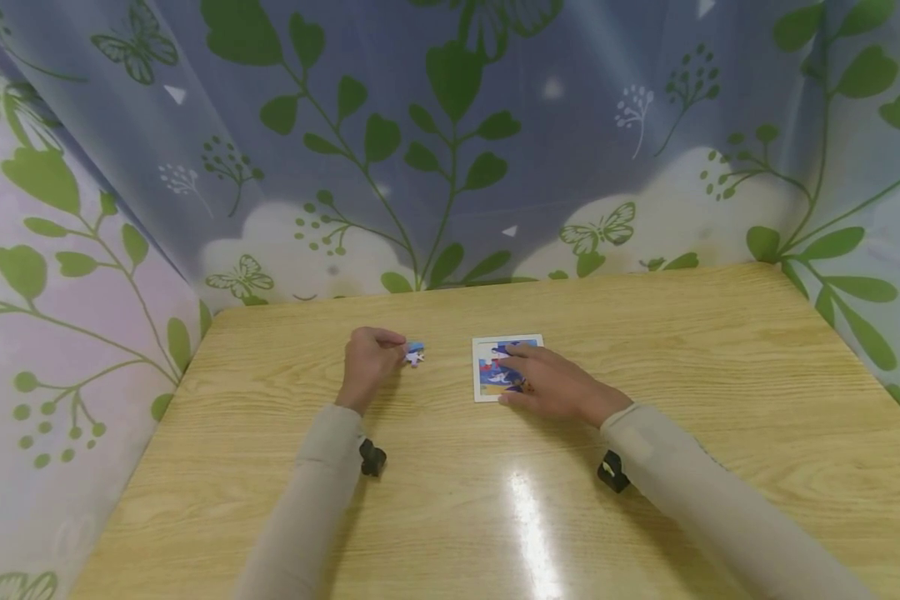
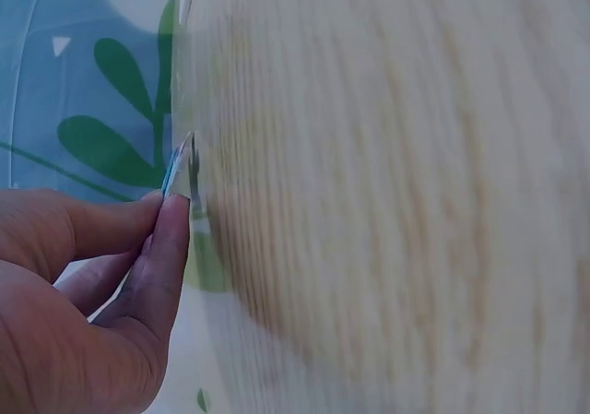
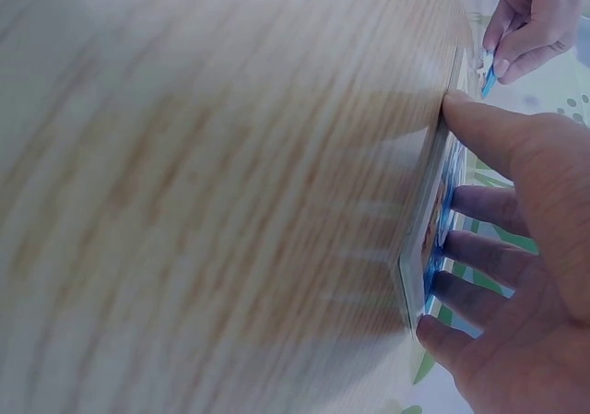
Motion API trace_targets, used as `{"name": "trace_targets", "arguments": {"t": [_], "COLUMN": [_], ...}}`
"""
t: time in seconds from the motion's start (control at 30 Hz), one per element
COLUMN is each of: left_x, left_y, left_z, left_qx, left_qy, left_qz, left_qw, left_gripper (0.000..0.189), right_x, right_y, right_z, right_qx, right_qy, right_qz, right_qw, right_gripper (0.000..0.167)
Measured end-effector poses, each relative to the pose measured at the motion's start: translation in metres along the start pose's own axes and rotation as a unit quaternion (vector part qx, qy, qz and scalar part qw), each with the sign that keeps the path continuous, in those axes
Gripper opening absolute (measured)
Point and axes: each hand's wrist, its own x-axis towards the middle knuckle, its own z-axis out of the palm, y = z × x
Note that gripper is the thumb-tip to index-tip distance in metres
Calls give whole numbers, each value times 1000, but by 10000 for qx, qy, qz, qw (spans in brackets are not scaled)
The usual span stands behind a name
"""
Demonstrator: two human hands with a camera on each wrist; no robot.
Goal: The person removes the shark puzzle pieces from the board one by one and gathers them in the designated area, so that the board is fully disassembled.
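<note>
Between thumb and fingers, my left hand (image 1: 371, 362) pinches a small jigsaw puzzle piece (image 1: 415, 353) with blue and white printing, just above the table. The left wrist view catches that piece (image 2: 175, 170) nearly edge-on at the fingertips. To the right lies a square puzzle board (image 1: 477, 379) with a white border and a blue picture, partly covered by my right hand (image 1: 558, 387). Spread fingers of the right hand (image 3: 530, 248) touch the board's face in the right wrist view, while the thumb rests at its border (image 3: 415, 257). Some of the picture is hidden under this hand.
Both hands work over a light wood-grain table (image 1: 435, 492). Behind it hangs a blue and white curtain (image 1: 435, 167) with green leaves and butterflies, and similar cloth (image 1: 67, 250) covers the left side. Small black devices (image 1: 372, 458) sit at both wrists.
</note>
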Motion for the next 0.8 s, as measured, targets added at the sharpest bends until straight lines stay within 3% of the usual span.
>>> {"name": "trace_targets", "arguments": {"t": [0.17, 0.5, 0.8], "left_x": [-1, -1, -2], "left_y": [0, 1, 1], "left_z": [0, -1, -4], "left_qx": [117, 850, 1030], "left_qy": [45, 194, 139], "left_qz": [2, 149, 225], "left_qw": [9999, 9961, 9943], "left_gripper": [11, 10, 11], "right_x": [-1, -1, -1], "right_y": [0, 0, 0], "right_z": [-1, -1, -2], "right_qx": [54, 60, 54], "right_qy": [-2, 36, -9], "right_qz": [39, 40, 70], "right_qw": [10000, 10000, 10000], "right_gripper": [61, 60, 61]}}
